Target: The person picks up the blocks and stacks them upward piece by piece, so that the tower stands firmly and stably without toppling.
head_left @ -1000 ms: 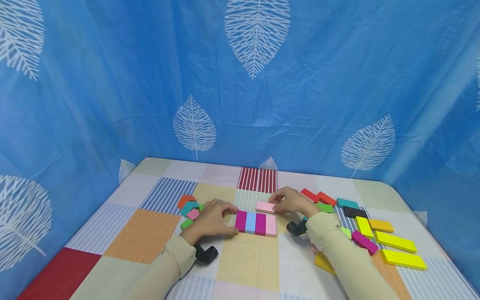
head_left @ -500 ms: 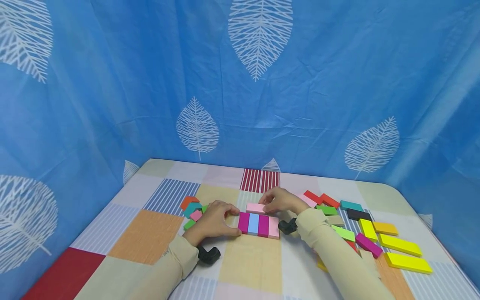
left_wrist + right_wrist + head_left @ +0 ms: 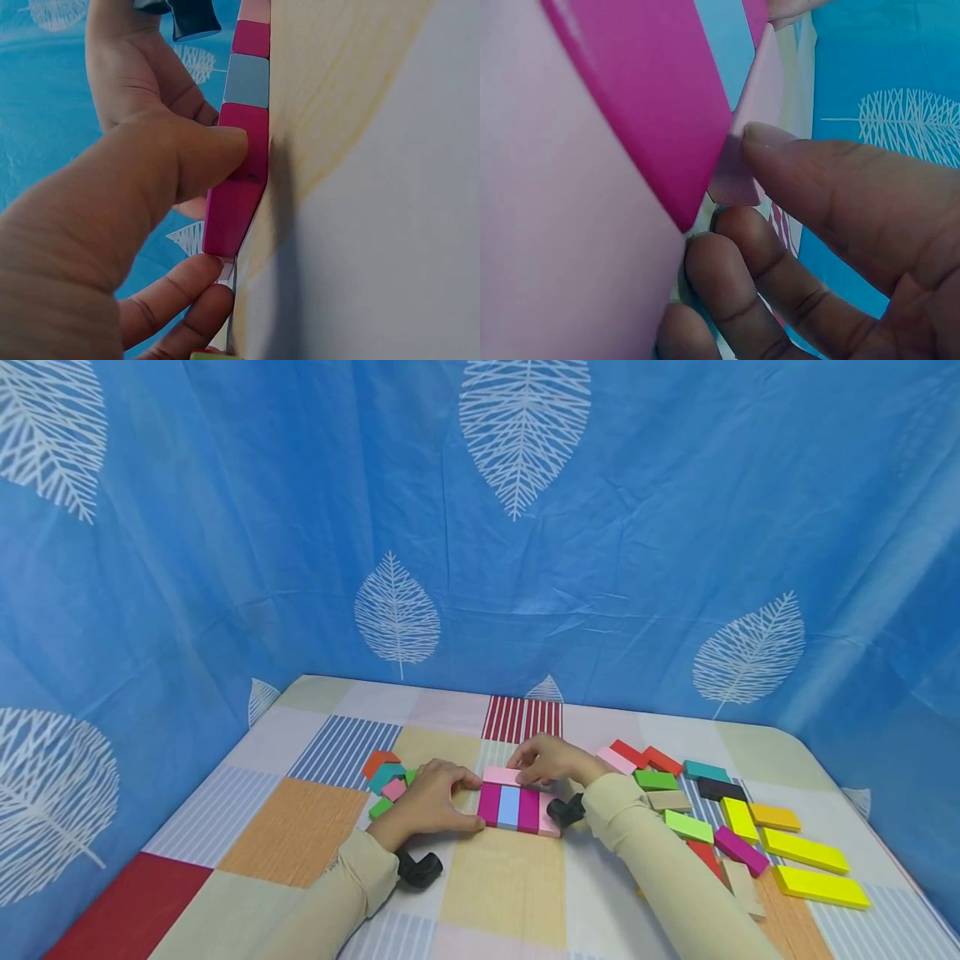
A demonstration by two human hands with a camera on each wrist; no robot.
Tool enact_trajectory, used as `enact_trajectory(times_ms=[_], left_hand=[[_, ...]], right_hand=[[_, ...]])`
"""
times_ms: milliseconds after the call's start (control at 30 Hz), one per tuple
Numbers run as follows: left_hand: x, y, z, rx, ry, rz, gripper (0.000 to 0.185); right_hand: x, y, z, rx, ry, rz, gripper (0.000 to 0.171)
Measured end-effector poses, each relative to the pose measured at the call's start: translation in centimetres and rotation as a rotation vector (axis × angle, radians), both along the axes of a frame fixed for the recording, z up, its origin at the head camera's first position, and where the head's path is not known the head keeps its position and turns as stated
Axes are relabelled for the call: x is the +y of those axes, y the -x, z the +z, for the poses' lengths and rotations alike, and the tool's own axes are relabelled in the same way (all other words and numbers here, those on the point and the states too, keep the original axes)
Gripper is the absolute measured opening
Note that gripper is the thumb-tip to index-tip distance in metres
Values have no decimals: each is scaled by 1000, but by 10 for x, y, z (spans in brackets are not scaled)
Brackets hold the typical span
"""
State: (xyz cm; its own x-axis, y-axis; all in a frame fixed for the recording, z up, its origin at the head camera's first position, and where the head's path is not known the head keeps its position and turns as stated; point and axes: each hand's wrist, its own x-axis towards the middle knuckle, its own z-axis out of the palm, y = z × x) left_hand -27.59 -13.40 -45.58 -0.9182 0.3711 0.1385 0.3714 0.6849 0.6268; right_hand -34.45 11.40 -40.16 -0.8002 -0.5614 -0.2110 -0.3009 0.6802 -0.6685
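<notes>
Four-sided flat blocks lie side by side: a magenta block [image 3: 488, 805] at the left, a light blue block [image 3: 508, 808], a second magenta block [image 3: 528, 812] and a pink block [image 3: 549, 824] at the right. My left hand [image 3: 429, 798] spans the left magenta block, thumb on its near end and fingers by its far end; the left wrist view shows the thumb pressing the magenta face. Behind the row, another pink block [image 3: 500, 775] lies crosswise along the far ends. My right hand [image 3: 553, 761] pinches its right end between thumb and fingers.
Several coloured blocks, among them a teal block [image 3: 705, 771] and a yellow block [image 3: 821, 887], lie scattered at the right. A smaller group with an orange block [image 3: 379, 762] is behind the left hand. A blue leaf-patterned curtain [image 3: 480, 568] encloses the patchwork-covered table [image 3: 255, 827].
The right hand has moved left with the crosswise pink block, bringing it against the far ends of the row, up to the left magenta block. The left hand stays at the row.
</notes>
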Motion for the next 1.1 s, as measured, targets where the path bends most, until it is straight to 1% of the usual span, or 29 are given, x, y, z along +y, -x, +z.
enact_trajectory(times_ms=[33, 267, 433, 533, 633, 700, 833, 900, 1000, 1100], left_hand=[[0, 0, 0, 0, 0, -1, 60], [4, 1, 3, -14, 4, -1, 61], [5, 2, 4, -16, 8, -4, 61], [5, 2, 4, -11, 10, -5, 64], [6, 1, 5, -18, 15, 0, 71], [6, 0, 5, -17, 19, -3, 77], [4, -1, 5, 3, 33, -22, 78], [3, -2, 5, 22, 50, -35, 76], [1, -2, 5, 26, 74, -53, 74], [0, -2, 5, 22, 95, -54, 74]], right_hand=[[0, 0, 0, 2, -2, 5, 17], [4, -1, 3, -16, -3, -32, 16], [7, -2, 3, -11, 0, -25, 17], [9, -1, 3, -17, 7, -15, 24], [13, -2, 3, -29, 23, -6, 34], [20, -3, 4, -34, 54, 0, 38], [40, -6, 6, 22, 143, -13, 35], [51, -8, 6, 49, 195, -45, 33], [67, -15, 8, 75, 271, -107, 32], [81, -23, 10, 87, 343, -160, 34]])
